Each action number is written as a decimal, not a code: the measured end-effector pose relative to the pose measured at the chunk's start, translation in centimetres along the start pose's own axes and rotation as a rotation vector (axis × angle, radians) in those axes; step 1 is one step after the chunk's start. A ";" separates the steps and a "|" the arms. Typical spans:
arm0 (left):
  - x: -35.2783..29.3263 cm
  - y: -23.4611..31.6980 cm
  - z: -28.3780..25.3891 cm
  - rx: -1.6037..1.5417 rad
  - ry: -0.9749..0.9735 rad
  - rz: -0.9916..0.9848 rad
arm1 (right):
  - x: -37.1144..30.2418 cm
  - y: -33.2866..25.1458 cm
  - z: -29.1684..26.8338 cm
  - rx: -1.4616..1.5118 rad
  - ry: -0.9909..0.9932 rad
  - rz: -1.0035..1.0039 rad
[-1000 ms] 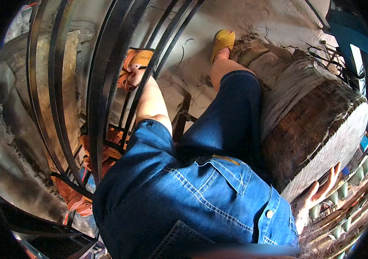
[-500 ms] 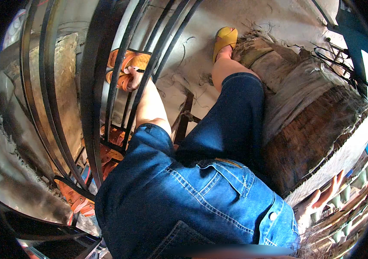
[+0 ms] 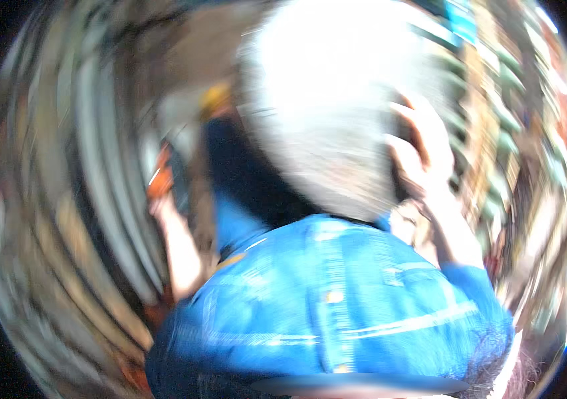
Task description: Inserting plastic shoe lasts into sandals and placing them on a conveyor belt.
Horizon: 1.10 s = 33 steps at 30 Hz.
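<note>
Your right hand (image 3: 426,149), two o'clock, half-open, hold unclear, at pale round block (image 3: 323,93): apparently steadying, next needing firm contact.

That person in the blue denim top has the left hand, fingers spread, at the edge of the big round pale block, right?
Not quite: it is the right hand. The head view shows it, fingers spread, at the edge of the big round pale block; the top is blue denim.

Front: pale round block (image 3: 327,93) obstructs | left: blurred bars (image 3: 91,193) | right: blurred rack (image 3: 476,100) | room: floor (image 3: 180,110) left of yellow slipper (image 3: 215,100)
</note>
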State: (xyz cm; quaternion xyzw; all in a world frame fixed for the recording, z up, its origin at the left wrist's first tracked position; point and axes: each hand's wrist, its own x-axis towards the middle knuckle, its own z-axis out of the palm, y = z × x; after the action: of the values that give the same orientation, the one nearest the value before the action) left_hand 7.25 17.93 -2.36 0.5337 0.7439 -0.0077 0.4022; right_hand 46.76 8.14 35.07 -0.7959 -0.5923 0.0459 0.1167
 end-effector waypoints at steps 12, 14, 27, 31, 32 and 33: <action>-9.9 21.4 -13.6 -0.453 0.165 1.219 | -18.3 14.7 -3.7 0.040 1.081 0.405; -11.6 21.4 -16.2 -0.508 0.234 1.296 | -23.2 17.6 -6.0 -0.087 1.252 0.487; -23.2 31.0 -11.6 -0.249 -0.021 1.172 | -35.1 27.2 -5.0 0.641 1.391 1.105; -26.7 33.7 -11.8 -0.434 -0.003 1.455 | -35.0 17.1 -6.3 0.791 1.689 0.812; -26.2 35.2 -12.6 -0.470 0.118 1.587 | -36.5 16.4 -5.8 0.835 1.598 0.741; -25.2 36.7 -13.4 -0.497 0.143 1.521 | -36.2 14.8 -6.3 0.851 1.529 0.679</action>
State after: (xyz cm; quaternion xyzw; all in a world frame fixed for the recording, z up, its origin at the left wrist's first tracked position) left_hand 31.37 19.80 37.29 0.7883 0.1804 0.4685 0.3558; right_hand 51.24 -31.18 35.27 -0.6307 -0.0243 -0.2451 0.7359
